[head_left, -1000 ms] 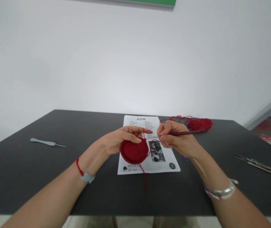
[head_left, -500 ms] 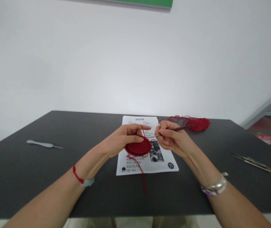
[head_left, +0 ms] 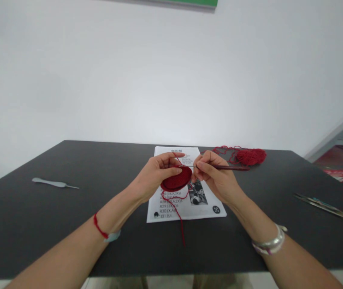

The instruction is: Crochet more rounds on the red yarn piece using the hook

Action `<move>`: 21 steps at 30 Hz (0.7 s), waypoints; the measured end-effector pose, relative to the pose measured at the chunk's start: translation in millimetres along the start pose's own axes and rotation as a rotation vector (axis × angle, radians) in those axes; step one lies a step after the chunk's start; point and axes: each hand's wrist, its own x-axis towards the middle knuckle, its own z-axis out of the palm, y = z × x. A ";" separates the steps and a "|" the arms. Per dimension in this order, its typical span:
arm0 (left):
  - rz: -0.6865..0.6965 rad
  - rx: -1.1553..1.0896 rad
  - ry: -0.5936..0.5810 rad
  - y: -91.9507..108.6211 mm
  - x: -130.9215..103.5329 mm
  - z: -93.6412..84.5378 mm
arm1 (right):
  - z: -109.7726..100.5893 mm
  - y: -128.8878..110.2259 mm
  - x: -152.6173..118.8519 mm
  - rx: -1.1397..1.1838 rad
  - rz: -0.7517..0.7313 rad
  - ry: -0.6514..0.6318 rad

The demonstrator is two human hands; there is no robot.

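My left hand [head_left: 162, 170] pinches the upper left edge of a round red crochet piece [head_left: 177, 180], with a strand of red yarn running over its raised index finger. My right hand [head_left: 212, 170] grips a crochet hook [head_left: 230, 167] with a dark red handle. The hook's thin metal shaft points left, and its tip is at the top edge of the piece, where the exact stitch is too small to make out. A loose yarn tail [head_left: 182, 230] hangs below the piece, over a printed pattern sheet [head_left: 168, 218].
A heap of red yarn [head_left: 251, 156] lies at the back right of the dark table [head_left: 114, 257]. Metal snips [head_left: 320, 204] rest at the right. Far left is another hook with a grey handle [head_left: 49, 182]. A white wall [head_left: 165, 80] rises behind the table.
The crochet piece has tilted up to show more of its round face. My right hand has moved slightly left and up, bringing the hook, now more level, against the piece's edge.
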 end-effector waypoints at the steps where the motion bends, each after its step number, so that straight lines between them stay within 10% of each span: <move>1: 0.006 -0.001 0.006 0.0 0.0 0.0 | -1.6 0.4 -0.1 -0.024 -0.010 -0.007; 21: 0.060 0.096 0.139 0.6 -1.6 10.0 | 2.3 4.9 -9.8 -0.933 -0.545 -0.087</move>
